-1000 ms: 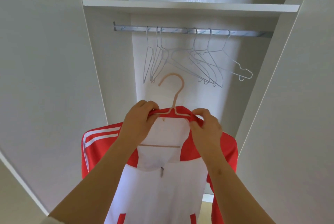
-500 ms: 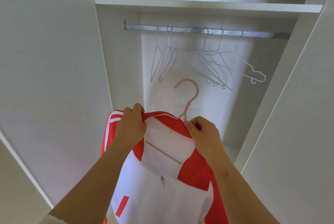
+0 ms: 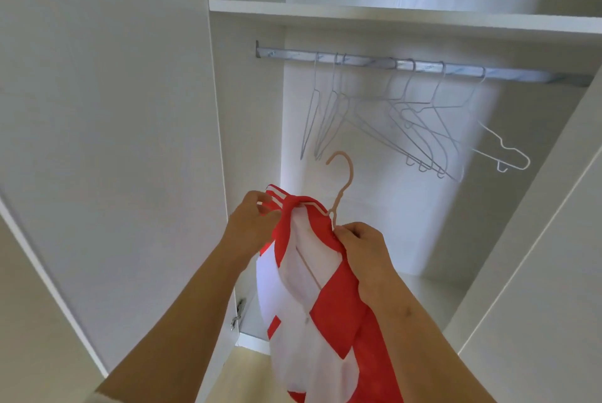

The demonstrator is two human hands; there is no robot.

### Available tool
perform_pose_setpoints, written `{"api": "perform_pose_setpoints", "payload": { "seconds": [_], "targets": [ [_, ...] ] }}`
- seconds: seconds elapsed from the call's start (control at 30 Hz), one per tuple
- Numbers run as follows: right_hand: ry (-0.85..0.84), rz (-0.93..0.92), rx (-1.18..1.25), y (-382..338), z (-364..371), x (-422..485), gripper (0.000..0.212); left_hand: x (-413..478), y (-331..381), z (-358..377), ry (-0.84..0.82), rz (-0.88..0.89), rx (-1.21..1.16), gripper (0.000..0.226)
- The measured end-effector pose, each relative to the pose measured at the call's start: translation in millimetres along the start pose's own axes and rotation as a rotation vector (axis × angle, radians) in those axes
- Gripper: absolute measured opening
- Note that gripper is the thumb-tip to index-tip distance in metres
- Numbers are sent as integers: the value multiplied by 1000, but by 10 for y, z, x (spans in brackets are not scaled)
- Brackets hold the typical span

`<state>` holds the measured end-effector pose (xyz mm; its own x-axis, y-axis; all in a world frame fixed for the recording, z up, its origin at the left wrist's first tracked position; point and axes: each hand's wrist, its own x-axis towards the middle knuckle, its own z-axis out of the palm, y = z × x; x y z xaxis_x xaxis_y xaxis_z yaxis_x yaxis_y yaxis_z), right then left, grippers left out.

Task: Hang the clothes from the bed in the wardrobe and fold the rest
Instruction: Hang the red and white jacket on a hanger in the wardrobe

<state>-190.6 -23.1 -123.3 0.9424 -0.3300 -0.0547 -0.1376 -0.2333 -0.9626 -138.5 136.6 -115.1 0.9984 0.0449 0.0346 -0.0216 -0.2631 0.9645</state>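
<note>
A red and white jacket [image 3: 312, 298] hangs on a pink hanger [image 3: 343, 181], held up in front of the open wardrobe. My left hand [image 3: 252, 223] grips the jacket's striped red shoulder at the hanger's left end. My right hand [image 3: 365, 246] pinches the collar and the hanger's neck just below the hook. The hook points up, below the metal rail [image 3: 423, 65] and apart from it. The jacket is turned edge-on, its lower part running out of the frame's bottom.
Several empty white wire hangers [image 3: 420, 129] hang on the rail, some tilted to the right. A white shelf [image 3: 391, 16] runs above the rail. Open wardrobe doors stand at the left [image 3: 107, 142] and right [image 3: 553, 256]. A door hinge [image 3: 237, 313] sits low on the left.
The jacket has swung from facing me to edge-on, its left shoulder turned toward the wardrobe. My left hand moved up and left along the shoulder; the view shifted left.
</note>
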Motion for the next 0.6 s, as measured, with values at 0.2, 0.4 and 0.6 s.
{"api": "perform_pose_setpoints", "payload": {
  "seconds": [0.2, 0.4, 0.6],
  "targets": [
    [-30, 80, 73, -317, 486, 473, 20, 632, 71, -220, 63, 22, -19, 20],
    [-98, 134, 212, -715, 1041, 1020, 15, 1302, 173, -555, 62, 39, -52, 14],
    [-105, 126, 349, -1164, 1523, 1598, 11, 2013, 240, -899, 49, 57, -65, 12]
  ]
}}
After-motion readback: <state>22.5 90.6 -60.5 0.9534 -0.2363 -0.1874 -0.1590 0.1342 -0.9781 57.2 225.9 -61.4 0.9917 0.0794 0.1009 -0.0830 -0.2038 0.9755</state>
